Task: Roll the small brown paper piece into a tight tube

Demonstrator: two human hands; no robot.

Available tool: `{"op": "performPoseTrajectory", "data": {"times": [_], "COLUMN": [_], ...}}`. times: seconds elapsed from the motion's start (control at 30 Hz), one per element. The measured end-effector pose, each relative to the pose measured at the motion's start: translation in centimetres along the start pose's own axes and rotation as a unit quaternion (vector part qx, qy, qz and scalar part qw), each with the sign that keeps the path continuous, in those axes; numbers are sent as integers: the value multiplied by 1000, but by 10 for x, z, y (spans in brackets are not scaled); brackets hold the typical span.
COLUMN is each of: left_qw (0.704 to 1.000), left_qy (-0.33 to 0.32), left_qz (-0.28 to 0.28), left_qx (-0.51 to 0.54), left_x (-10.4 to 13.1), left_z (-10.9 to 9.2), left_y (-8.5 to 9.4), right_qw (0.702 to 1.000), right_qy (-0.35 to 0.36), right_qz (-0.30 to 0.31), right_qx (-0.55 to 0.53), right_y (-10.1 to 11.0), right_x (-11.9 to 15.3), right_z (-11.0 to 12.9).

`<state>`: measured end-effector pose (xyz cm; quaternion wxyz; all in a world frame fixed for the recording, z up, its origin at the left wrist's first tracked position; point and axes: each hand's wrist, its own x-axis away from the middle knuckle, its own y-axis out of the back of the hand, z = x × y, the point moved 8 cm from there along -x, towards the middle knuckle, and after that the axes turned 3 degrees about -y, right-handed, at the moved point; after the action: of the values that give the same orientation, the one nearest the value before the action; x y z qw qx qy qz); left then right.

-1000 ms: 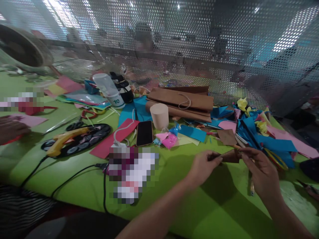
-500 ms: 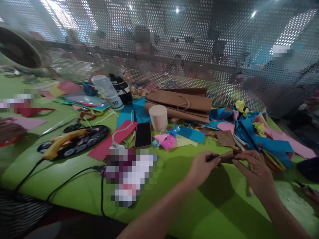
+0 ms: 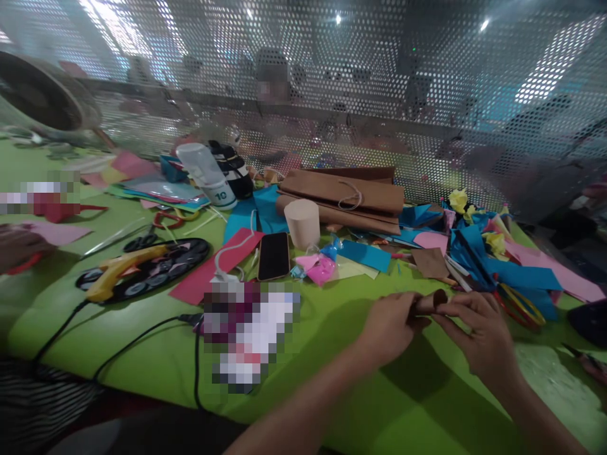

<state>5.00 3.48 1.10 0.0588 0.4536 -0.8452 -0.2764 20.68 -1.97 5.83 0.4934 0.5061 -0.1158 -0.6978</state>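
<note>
Above the green table, a small piece of brown paper is bent into a curl between my two hands. My left hand is closed around the paper's left end, partly hiding it. The fingertips of my right hand pinch the right end. Just beyond them lies a flat brown paper square. Scissors with yellow and red handles rest beside my right hand, near folded blue paper.
A yellow glue gun lies on a black tray at left, its cable running off the front edge. A phone, a beige cup, a brown paper roll and a bottle stand or lie farther back. Another person's hand shows at far left.
The brown paper has gone from a flatter strip to a visible curl. Both hands have shifted slightly, the right one moving a little left and down. The pencil-like stick below it is no longer visible.
</note>
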Motion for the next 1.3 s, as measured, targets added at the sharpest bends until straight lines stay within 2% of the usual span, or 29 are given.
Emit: {"op": "performPoseTrajectory", "data": {"times": [0.1, 0.2, 0.3, 0.43, 0.53, 0.6, 0.8, 0.97, 1.1, 1.23, 1.3], "left_qw": [997, 984, 975, 989, 998, 998, 997, 996, 994, 993, 993], "left_qy": [36, 51, 42, 28, 21, 13, 16, 17, 20, 42, 57], "left_qz": [9, 10, 3, 5, 34, 53, 77, 83, 93, 96, 87], "left_qx": [69, 172, 219, 143, 55, 32, 14, 40, 50, 45, 54], "left_x": [0, 0, -1, -1, 0, 1, 1, 1, 2, 3, 3], "left_z": [9, 14, 14, 9, 4, 1, 4, 10, 10, 11, 12], "left_y": [-5, -9, -10, -6, -7, -8, -13, -18, -20, -17, -15], "right_qw": [1000, 998, 991, 985, 985, 985, 981, 971, 977, 982, 988], "right_qy": [8, -31, -85, -123, -120, -113, -130, -167, -151, -140, -105], "right_qz": [15, -14, -28, 10, 25, 21, 28, 40, 25, -20, -27], "right_qx": [-20, -58, -95, -121, -126, -126, -139, -165, -146, -125, -108], "right_y": [3, 14, 18, 4, -3, -4, -2, -4, -1, 9, 13], "right_x": [1, 0, -1, -1, -1, -1, 0, 1, 0, 2, 2], "right_z": [5, -2, -15, -24, -24, -25, -28, -31, -30, -28, -21]}}
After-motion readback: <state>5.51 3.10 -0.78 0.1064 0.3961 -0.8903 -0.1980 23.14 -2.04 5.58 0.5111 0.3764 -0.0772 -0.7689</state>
